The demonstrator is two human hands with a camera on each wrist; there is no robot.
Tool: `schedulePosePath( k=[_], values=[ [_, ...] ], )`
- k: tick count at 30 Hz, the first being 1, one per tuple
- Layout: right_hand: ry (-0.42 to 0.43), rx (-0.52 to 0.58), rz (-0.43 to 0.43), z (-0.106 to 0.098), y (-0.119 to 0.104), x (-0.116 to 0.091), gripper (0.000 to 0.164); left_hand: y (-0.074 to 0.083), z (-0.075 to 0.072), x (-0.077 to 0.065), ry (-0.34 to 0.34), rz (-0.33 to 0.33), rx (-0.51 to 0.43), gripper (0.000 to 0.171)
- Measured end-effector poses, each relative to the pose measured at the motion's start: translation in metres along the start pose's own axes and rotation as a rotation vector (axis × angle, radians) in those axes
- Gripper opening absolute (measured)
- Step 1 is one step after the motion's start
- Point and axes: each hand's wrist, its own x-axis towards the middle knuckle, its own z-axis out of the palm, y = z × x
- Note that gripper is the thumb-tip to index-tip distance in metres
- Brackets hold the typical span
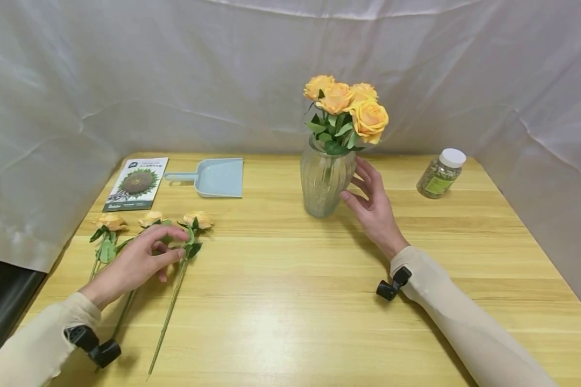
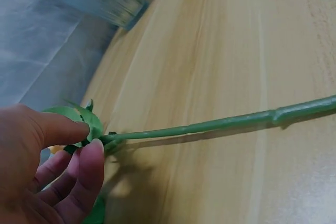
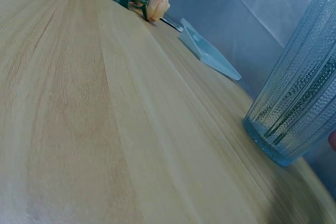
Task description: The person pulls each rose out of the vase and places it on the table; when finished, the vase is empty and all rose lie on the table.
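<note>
My left hand (image 1: pixel 142 260) is at the rightmost of three yellow-orange roses lying on the table's left side. Its thumb and fingertips pinch this rose (image 2: pixel 210 125) just beneath the bloom, among the green leaves, and the long stem runs back toward me. The other two roses lie partly hidden under my left hand and forearm. My right hand (image 1: pixel 375 212) holds the right side of a ribbed clear glass vase (image 1: pixel 318 185), its thumb in front and fingers farther back. Several yellow roses (image 1: pixel 344 105) stand in the vase. Only a fingertip shows at the right wrist view's edge.
A sunflower seed packet (image 1: pixel 136 184) lies at the back left, with a light blue dustpan (image 1: pixel 221 177) beside it. Toward the back right stands a white-capped jar (image 1: pixel 440 173) with a green label. A pale curtain (image 1: pixel 252 70) hangs behind the wooden table (image 1: pixel 290 301).
</note>
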Motion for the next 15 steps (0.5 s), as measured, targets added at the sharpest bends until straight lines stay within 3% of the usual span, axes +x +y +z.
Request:
schedulePosePath(
  k=[8,15],
  values=[
    [0.009,0.013,0.007,0.002,0.001,0.0,0.078,0.02,-0.014,0.005,0.032,-0.01,0.017,0.036],
    [0.013,0.017,0.01,0.0,0.002,0.0,0.079,0.048,-0.02,0.027,0.059,0.039,0.096,0.037]
  ],
)
